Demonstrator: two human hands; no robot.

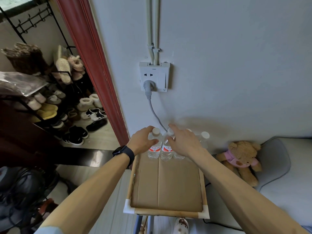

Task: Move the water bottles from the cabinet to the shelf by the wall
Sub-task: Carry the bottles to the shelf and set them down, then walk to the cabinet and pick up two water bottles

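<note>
Water bottles (166, 147) stand in a row at frame centre, at the shelf's (168, 212) far edge against the wall. My left hand (143, 142) is clamped on the leftmost bottle (154, 146); my right hand (183, 142) is spread over its neighbour.

On the bamboo-framed shelf with a cardboard floor (168, 183), clear plastic water bottles with white caps and red labels (166, 149) stand in a row against the white wall. The left hand (142, 142) wraps the leftmost bottle (154, 147); the right hand (184, 142) rests spread over its neighbours. A brown teddy bear in a pink shirt (239, 159) sits just right.
</note>
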